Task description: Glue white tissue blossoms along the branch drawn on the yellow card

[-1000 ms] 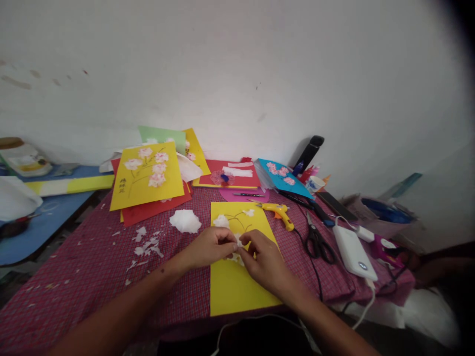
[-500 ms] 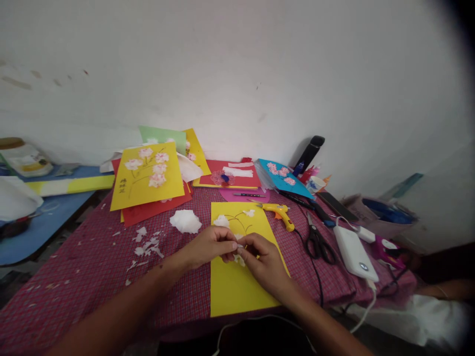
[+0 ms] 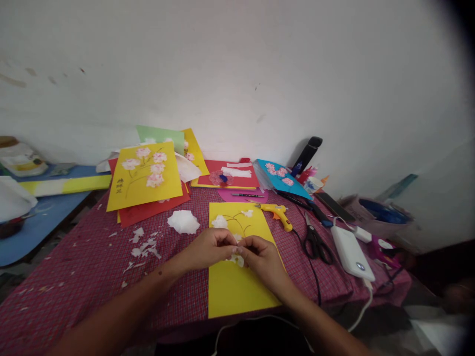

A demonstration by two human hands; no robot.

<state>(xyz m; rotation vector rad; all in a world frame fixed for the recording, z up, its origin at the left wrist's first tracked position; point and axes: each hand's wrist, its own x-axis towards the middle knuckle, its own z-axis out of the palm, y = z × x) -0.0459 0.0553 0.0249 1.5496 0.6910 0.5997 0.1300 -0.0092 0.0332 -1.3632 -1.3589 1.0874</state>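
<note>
Yellow sheet [image 3: 230, 291] at desk's [image 3: 85, 267] front edge: stems [image 3: 236, 219] drawn, white blooms [image 3: 219, 222] on upper half, lower part plain. Left hand [image 3: 218, 246] and right hand [image 3: 261, 254] hide the middle; both grips pinched narrow, seemingly on a paper bit [image 3: 237, 248], too small to confirm. Glue gun [image 3: 278, 213] crowds sheet's far-right corner; scissors [image 3: 316, 243] right, scraps [image 3: 144, 249] left.

Tabletop [image 3: 92, 277] draped in red checked cloth [image 3: 178, 291]; yellow sheet [image 3: 241, 291] flat at middle of near edge; white paper [image 3: 183, 221] left of centre; torn white scraps [image 3: 147, 248] closer to left edge; pile of coloured sheets [image 3: 144, 190] at far left corner; yellow glue gun [image 3: 279, 216], black scissors [image 3: 316, 242] right of centre; white power bank [image 3: 352, 253], magenta object [image 3: 378, 251] by right edge.
</note>
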